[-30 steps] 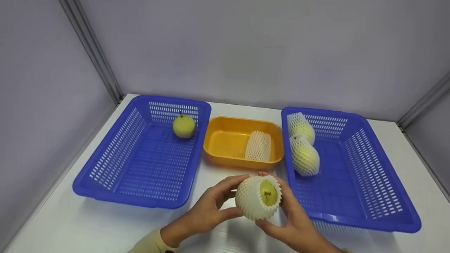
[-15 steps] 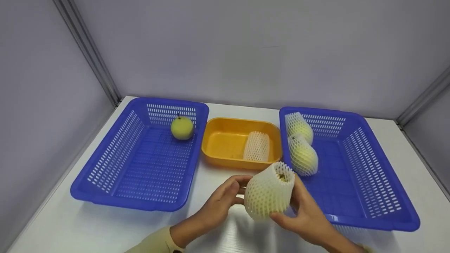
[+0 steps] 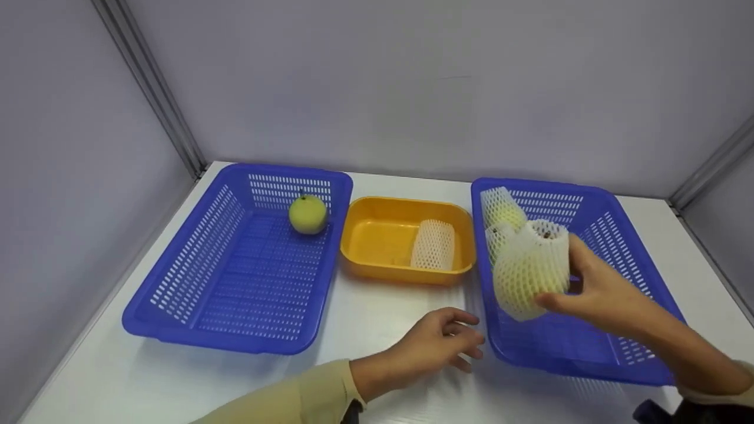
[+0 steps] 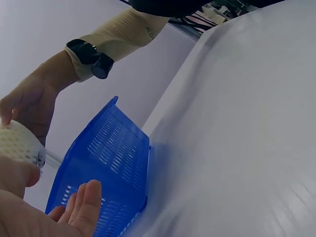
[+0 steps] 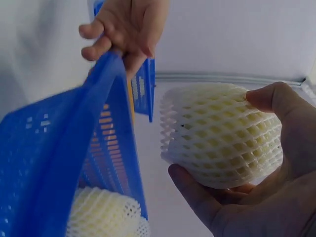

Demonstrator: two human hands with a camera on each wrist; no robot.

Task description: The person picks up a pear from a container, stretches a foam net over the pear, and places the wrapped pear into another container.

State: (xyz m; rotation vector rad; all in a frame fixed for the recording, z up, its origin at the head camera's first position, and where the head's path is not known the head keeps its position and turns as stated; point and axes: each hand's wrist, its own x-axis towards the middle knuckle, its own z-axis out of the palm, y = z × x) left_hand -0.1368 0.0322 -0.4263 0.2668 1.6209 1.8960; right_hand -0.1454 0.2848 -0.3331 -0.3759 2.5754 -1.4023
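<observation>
My right hand (image 3: 607, 288) grips a pear in a white foam net (image 3: 530, 274), holding it over the right blue basket (image 3: 633, 241). In the right wrist view, thumb and fingers wrap around the netted pear (image 5: 222, 133), and the net's open end faces the basket side. Two more netted pears lie along that basket's left wall; the far one (image 3: 508, 215) shows, while the nearer is partly hidden behind the held pear. Left of the basket, over the white table, my left hand (image 3: 436, 344) holds nothing, its fingers loosely bent.
A yellow tub (image 3: 377, 271) between the baskets holds an unused foam net (image 3: 433, 244). The left blue basket (image 3: 230, 344) contains one bare yellow-green pear (image 3: 308, 214). Grey panels (image 3: 377, 88) stand behind and at both sides of the white table (image 3: 377, 300).
The net now covers the pear up past its stem. My left hand has let go of it, and my right hand has carried it rightward and up, over the right basket.
</observation>
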